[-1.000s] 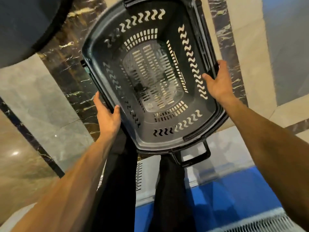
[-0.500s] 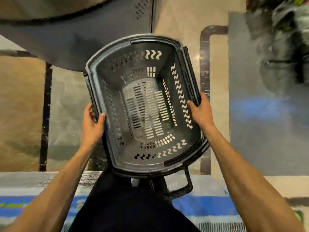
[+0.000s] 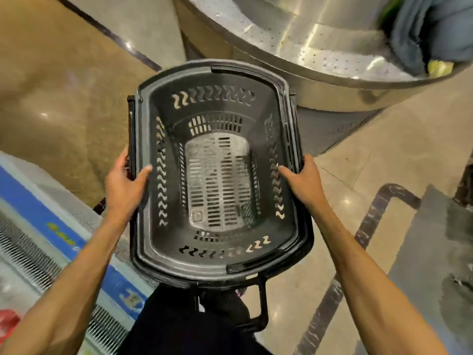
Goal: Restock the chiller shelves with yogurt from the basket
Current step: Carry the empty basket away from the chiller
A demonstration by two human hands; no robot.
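I hold a black plastic shopping basket (image 3: 217, 78) level in front of me, over the floor. Its slotted bottom is bare; nothing lies inside. My left hand (image 3: 124, 185) grips the left rim, thumb over the inner edge. My right hand (image 3: 304, 183) grips the right rim the same way. A black handle (image 3: 261, 313) hangs down from the near end. No yogurt is in view.
The chiller's front edge (image 3: 38, 213) with a blue strip and a vent grille runs along the lower left. A round perforated metal display stand (image 3: 320, 73) stands just behind the basket, with blurred goods on top. Polished stone floor (image 3: 384, 162) lies around.
The view has swung round: the chiller edge now lies at the lower left and the metal stand at the upper right. Both hands keep their grip on the basket rims.
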